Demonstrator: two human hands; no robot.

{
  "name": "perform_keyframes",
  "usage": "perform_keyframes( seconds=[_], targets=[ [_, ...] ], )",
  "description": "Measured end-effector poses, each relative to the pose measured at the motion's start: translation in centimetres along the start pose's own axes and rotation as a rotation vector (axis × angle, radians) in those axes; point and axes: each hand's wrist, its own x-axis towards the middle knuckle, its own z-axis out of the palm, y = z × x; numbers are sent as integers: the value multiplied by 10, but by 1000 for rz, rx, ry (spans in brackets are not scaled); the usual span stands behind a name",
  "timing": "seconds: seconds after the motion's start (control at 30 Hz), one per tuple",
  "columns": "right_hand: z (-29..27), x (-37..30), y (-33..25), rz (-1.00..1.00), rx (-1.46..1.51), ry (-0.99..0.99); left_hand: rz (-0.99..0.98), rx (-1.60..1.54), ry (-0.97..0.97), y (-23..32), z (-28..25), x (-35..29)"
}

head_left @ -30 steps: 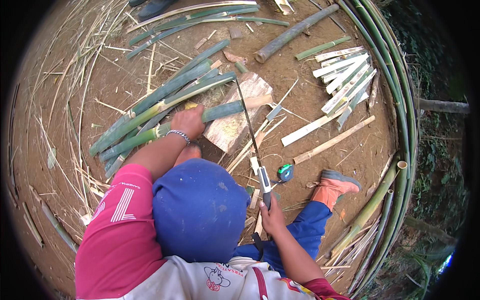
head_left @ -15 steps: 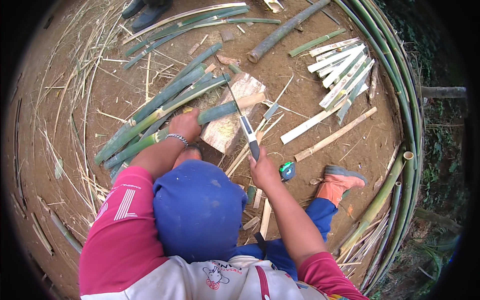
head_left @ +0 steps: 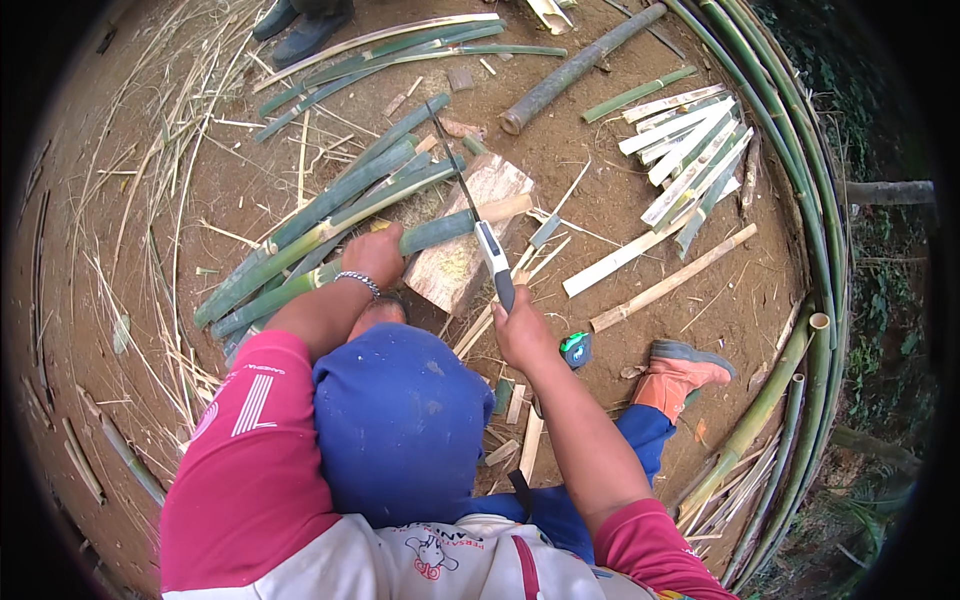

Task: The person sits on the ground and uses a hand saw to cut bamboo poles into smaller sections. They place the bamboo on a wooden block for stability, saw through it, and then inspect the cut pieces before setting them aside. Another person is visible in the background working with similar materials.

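My left hand (head_left: 375, 257) is closed round a green bamboo pole (head_left: 438, 231) and holds it down across a pale wooden block (head_left: 460, 283). The pole's end past the block's middle is peeled to bare tan. In my right hand (head_left: 525, 328) is the dark grip of a handsaw (head_left: 490, 247) with a white and grey handle. Its thin dark blade lies across the pole, near where green meets tan, and points away to the far left. How deep the blade sits in the bamboo cannot be made out.
More green bamboo poles (head_left: 290, 233) lie left of the block. Split bamboo slats (head_left: 690, 135) are piled at the far right, and a tape measure (head_left: 575, 349) rests near my right hand. Long bamboo (head_left: 825, 200) curves along the right edge. Another person's boots (head_left: 310, 38) stand at the far left.
The saw and my right hand have moved slightly away from me along the cut. My left hand stays on the pole. The whole view has shifted a little.
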Motion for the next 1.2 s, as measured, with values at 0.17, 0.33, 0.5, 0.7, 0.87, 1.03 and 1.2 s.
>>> perform_keyframes(
  seconds=[0.17, 0.33, 0.5, 0.7, 0.87, 1.03, 1.2],
  targets=[
    [40, -110, 97, 132, 10, -48, 9, 19, -7, -1, 6, -1],
    [50, -133, 123, 217, -3, -126, 4, 22, -29, 2, 5, -5],
    [1, -10, 18, 53, 22, -71, 11, 29, 37, -1, 7, 2],
    [46, -104, 72, 213, 11, -81, -3, 37, 2, 0, 6, 2],
    [40, -103, 82, 203, 36, -106, 25, 46, 35, 1, 8, -3],
    [-7, 11, -11, 77, 32, -60, 7, 55, 37, 5, 10, 8],
    [37, -111, 78, 254, 35, -98, -13, 60, 19, 6, 9, 0]
  ],
)
